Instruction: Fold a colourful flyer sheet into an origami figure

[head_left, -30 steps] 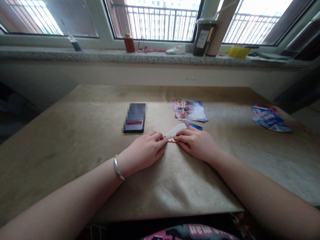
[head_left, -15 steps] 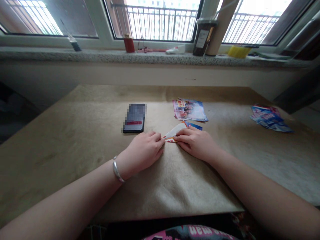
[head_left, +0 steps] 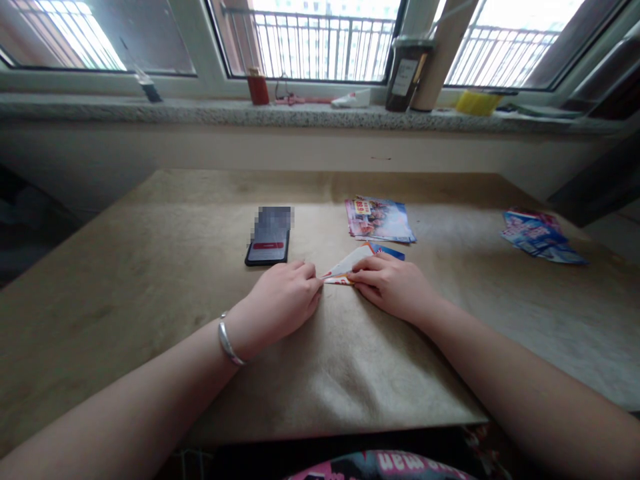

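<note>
two bare hands meet over a folded paper (head_left: 349, 263), which lies on the table (head_left: 320, 400) in front of the person, between the phone and the right hand. the paper's narrow point aims left; most of what shows is white, with orange edging and a little red print, and a blue corner sticks out behind the right hand's fingers.

the left hand (head_left: 287, 299) is at that narrow point, its fingers bent and bunched together with the tips touching the paper; whether they pinch it or only press it down, i cannot tell. a silver bracelet (head_left: 229, 341) circles the left wrist. the right hand (head_left: 393, 287) lies over the other end of the paper, fingers bent and close together, the fingertips on its surface; whether any part of it is gripped is hidden.

just beyond the left hand lies a dark phone (head_left: 269, 237), its upper part blurred into blocks, with a red bar low on the screen. behind the folded paper is a loose stack of printed flyers (head_left: 383, 220), pink and blue. well apart, toward the right side of the table, is a heap of blue and pink papers (head_left: 540, 237), overlapping one another. on the stone windowsill (head_left: 200, 110) stand a red bottle (head_left: 258, 88) and a dark container (head_left: 404, 77) with a white label, with a yellow thing (head_left: 477, 103) farther right.
</note>
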The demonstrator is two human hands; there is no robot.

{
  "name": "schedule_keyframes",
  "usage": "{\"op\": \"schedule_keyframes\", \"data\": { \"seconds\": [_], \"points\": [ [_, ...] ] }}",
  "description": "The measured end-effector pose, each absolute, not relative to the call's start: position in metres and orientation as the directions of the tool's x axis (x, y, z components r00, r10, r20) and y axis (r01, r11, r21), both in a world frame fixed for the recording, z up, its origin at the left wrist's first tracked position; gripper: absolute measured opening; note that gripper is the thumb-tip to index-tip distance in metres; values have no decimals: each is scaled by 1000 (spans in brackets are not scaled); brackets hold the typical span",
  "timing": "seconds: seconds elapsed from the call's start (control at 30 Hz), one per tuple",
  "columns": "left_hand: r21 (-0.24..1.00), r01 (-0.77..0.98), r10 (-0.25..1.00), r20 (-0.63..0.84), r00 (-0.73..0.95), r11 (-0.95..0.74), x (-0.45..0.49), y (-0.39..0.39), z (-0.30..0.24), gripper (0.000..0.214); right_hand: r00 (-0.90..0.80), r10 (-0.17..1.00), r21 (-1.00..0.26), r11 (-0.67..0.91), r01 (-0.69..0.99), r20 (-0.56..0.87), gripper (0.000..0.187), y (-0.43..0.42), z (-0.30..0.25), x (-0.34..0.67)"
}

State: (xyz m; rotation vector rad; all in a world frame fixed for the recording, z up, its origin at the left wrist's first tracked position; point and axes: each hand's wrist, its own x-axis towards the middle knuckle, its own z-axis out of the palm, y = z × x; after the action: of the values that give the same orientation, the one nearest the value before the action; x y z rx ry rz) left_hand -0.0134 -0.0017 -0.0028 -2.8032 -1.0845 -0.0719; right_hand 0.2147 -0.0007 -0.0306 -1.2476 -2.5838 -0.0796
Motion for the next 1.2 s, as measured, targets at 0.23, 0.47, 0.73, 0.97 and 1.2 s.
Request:
{"op": "schedule_keyframes", "data": {
  "seconds": [0.23,0.47,0.73,0.97,1.2],
  "points": [
    [-62,702,699,67,712,-710,-16,0,0,23,-590,765,-72,624,778,258,26,-1,-32,216],
    [-27,720,718,50,694,-694,-22,2,3,22,-593,763,-59,625,778,257,25,-2,-32,217],
    [-41,662,650,151,744,-748,-22,8,-9,22,-609,748,-52,641,765,263,26,-1,-32,217],
    [51,510,507,228,831,-859,-17,12,-24,27,-603,755,-39,631,774,259,26,-2,-30,214],
    [-20,554,540,200,818,-832,-10,4,-19,31,-601,750,-43,634,772,275,26,0,-29,212]
  ]
}}
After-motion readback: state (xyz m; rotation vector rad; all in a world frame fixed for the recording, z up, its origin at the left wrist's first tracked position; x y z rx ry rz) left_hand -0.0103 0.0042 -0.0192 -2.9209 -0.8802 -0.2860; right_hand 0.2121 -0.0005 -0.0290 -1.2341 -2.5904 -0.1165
